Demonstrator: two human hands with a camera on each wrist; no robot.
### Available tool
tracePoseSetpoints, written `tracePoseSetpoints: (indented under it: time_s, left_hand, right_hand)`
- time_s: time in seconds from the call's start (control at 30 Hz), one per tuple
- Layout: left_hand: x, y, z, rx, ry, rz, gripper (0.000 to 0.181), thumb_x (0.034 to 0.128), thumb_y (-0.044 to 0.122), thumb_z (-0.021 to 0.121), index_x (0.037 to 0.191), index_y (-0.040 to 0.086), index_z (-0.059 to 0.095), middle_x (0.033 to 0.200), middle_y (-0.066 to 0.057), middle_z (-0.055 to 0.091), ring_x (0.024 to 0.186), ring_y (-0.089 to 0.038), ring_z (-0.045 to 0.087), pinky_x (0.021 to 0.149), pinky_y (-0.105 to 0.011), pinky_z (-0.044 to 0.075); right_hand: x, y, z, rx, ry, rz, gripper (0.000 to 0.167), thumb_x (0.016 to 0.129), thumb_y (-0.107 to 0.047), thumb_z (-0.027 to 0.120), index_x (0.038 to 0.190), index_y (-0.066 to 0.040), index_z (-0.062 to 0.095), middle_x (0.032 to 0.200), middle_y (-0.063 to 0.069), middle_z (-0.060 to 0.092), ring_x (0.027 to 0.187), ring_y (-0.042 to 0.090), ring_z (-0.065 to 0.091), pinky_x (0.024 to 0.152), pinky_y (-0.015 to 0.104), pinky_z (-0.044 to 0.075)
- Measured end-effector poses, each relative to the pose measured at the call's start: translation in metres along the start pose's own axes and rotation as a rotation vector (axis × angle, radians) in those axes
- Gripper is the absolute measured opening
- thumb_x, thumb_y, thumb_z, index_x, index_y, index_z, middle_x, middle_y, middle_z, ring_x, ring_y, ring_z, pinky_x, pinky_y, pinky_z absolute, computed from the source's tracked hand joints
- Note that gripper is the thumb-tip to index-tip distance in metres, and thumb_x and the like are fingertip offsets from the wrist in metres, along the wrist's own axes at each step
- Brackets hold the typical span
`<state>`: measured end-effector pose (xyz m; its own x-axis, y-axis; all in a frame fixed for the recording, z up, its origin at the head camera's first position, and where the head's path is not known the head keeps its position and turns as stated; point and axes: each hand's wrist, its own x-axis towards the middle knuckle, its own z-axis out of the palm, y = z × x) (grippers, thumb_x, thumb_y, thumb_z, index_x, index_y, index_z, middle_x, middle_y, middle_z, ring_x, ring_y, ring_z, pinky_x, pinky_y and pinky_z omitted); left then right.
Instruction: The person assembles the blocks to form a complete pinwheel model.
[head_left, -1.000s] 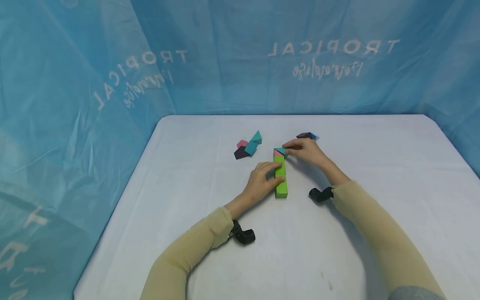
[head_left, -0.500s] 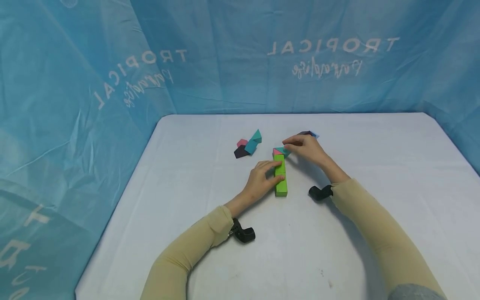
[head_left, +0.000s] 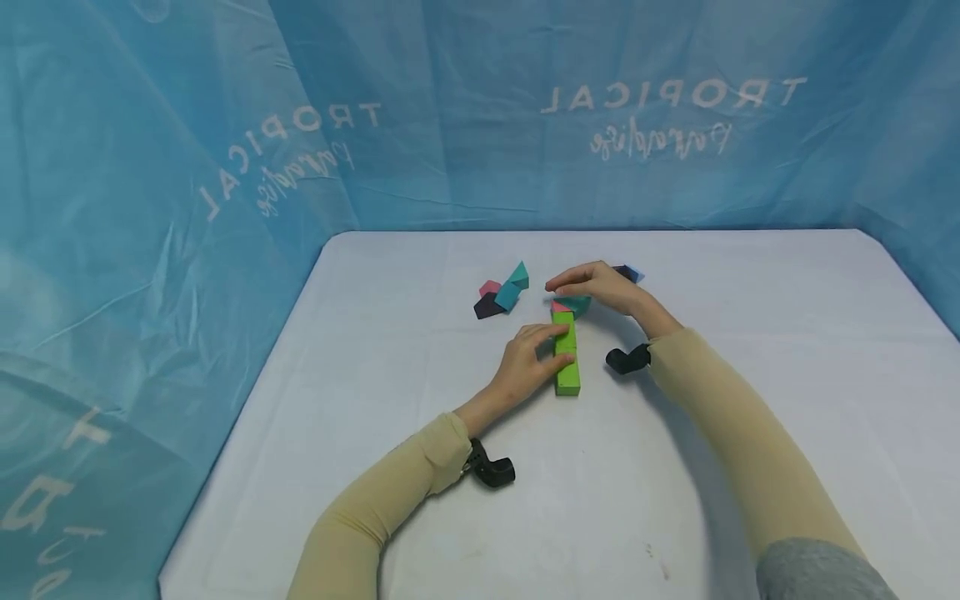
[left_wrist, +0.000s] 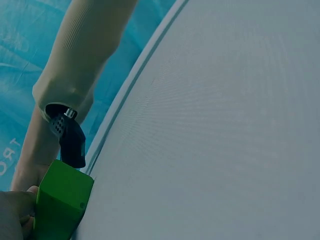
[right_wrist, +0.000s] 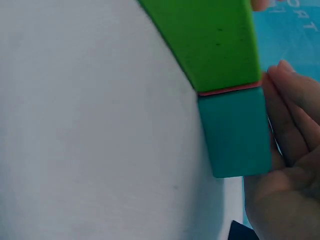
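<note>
Two green blocks (head_left: 566,354) lie end to end in a row. My left hand (head_left: 517,367) holds them from the left, its thumb on the nearer one and a finger over the farther one; the thumb also shows beside the green block (left_wrist: 62,200) in the left wrist view. A small pink piece (head_left: 560,307) and a teal block (head_left: 577,305) adjoin the far end of the row. My right hand (head_left: 600,286) is over the teal block, fingers extended. In the right wrist view those fingers lie behind the teal block (right_wrist: 235,135), not curled round it.
Left of the row, farther back, is a cluster: a pink block (head_left: 489,288), a dark block (head_left: 487,306) and teal-blue blocks (head_left: 512,288). A dark and blue piece (head_left: 630,272) sits partly behind my right hand. Blue curtains (head_left: 480,167) border the white table (head_left: 420,292).
My right hand has moved left, with its fingertips shifting off the teal block's right side to above it. The teal block has turned slightly against the pink piece. My left hand stays on the green blocks.
</note>
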<state>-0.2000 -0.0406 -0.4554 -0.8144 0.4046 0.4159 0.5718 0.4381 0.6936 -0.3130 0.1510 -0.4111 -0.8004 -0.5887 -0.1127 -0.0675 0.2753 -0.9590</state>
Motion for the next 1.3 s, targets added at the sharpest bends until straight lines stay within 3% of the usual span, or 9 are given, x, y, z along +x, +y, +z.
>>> tracePoseSetpoints:
  time_s: [0.17,0.7,0.93,1.13,1.3]
  left_hand:
    - [0.000,0.000,0.001,0.012,-0.004,-0.004,0.046,0.0837,0.020,0.074,0.124,0.003,0.060,0.123,-0.009,0.060,0.119,-0.021,0.048,0.102,-0.029,0.036]
    - [0.000,0.001,0.000,0.021,0.005,0.001,0.046,0.0847,0.021,0.073,0.125,0.003,0.060,0.124,-0.009,0.060,0.119,-0.020,0.048,0.101,-0.029,0.036]
    - [-0.002,0.000,0.001,0.015,0.005,-0.007,0.046,0.0839,0.021,0.074,0.125,0.004,0.060,0.124,-0.009,0.060,0.119,-0.020,0.048,0.102,-0.030,0.036]
    - [-0.001,0.000,0.001,0.010,0.002,-0.016,0.046,0.0843,0.021,0.073,0.125,0.004,0.060,0.123,-0.009,0.061,0.119,-0.021,0.048,0.102,-0.029,0.036]
    - [0.001,-0.001,0.000,0.025,-0.006,-0.029,0.047,0.0836,0.022,0.074,0.125,0.004,0.060,0.123,-0.009,0.061,0.120,-0.021,0.048,0.102,-0.029,0.035]
  right_hand:
    - [-0.007,-0.008,0.005,0.005,-0.057,0.013,0.033,0.092,-0.006,0.060,0.122,0.007,0.059,0.124,0.016,0.060,0.123,0.029,0.046,0.106,0.047,0.030]
    - [-0.014,-0.008,0.012,0.020,0.033,0.019,0.030,0.091,-0.006,0.062,0.119,0.006,0.062,0.119,0.013,0.063,0.119,0.028,0.050,0.103,0.045,0.035]
    - [-0.024,-0.016,0.000,0.056,0.218,-0.027,0.033,0.093,-0.015,0.063,0.121,0.001,0.062,0.124,0.010,0.060,0.121,0.027,0.048,0.106,0.047,0.030]
    - [-0.036,-0.004,-0.033,0.100,0.410,-0.082,0.036,0.091,-0.023,0.065,0.121,-0.003,0.064,0.118,0.001,0.063,0.117,0.017,0.050,0.105,0.042,0.032]
    - [-0.055,0.013,-0.059,0.140,0.559,-0.065,0.039,0.091,-0.021,0.066,0.124,-0.001,0.061,0.115,-0.004,0.064,0.117,0.015,0.049,0.107,0.037,0.030]
